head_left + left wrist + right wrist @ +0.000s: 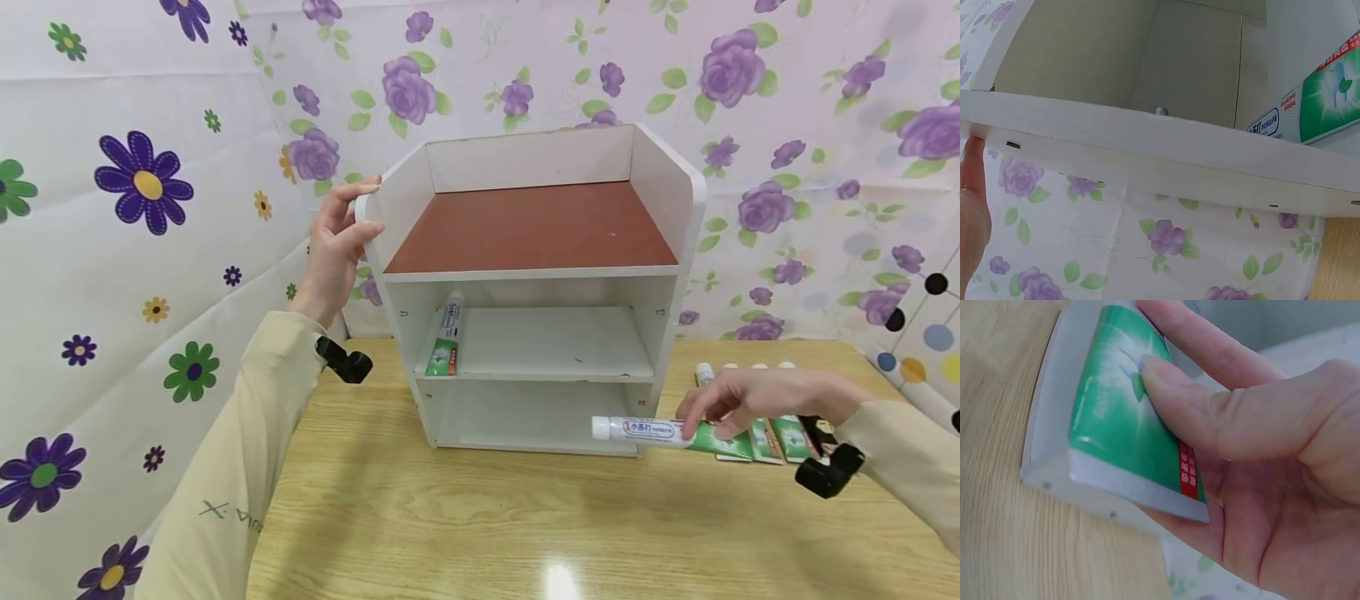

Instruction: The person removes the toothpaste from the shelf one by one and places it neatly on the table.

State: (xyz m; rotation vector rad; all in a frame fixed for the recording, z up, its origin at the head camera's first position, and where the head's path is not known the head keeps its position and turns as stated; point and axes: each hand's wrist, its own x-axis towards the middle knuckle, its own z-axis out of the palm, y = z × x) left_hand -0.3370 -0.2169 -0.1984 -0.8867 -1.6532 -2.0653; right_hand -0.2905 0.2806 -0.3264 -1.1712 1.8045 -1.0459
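My left hand (pixel 335 254) grips the upper left side panel of a small white shelf unit (pixel 536 273), its thumb on the front edge. In the left wrist view, one finger (pixel 974 172) touches the outer face of that panel. My right hand (pixel 776 396) pinches a green-and-white toothpaste tube (pixel 648 430) between thumb and fingers. This tube lies level in front of the unit's lower right corner, its white cap pointing left. Another toothpaste tube (pixel 447 337) lies on the middle shelf against the left wall, cap toward the back.
Several more toothpaste tubes (pixel 791 437) lie in a row on the wooden table (pixel 450 525) right of the unit, partly hidden by my right hand. A red-brown board (pixel 536 225) covers the unit's top level. Flowered cloth (pixel 510 50) hangs behind.
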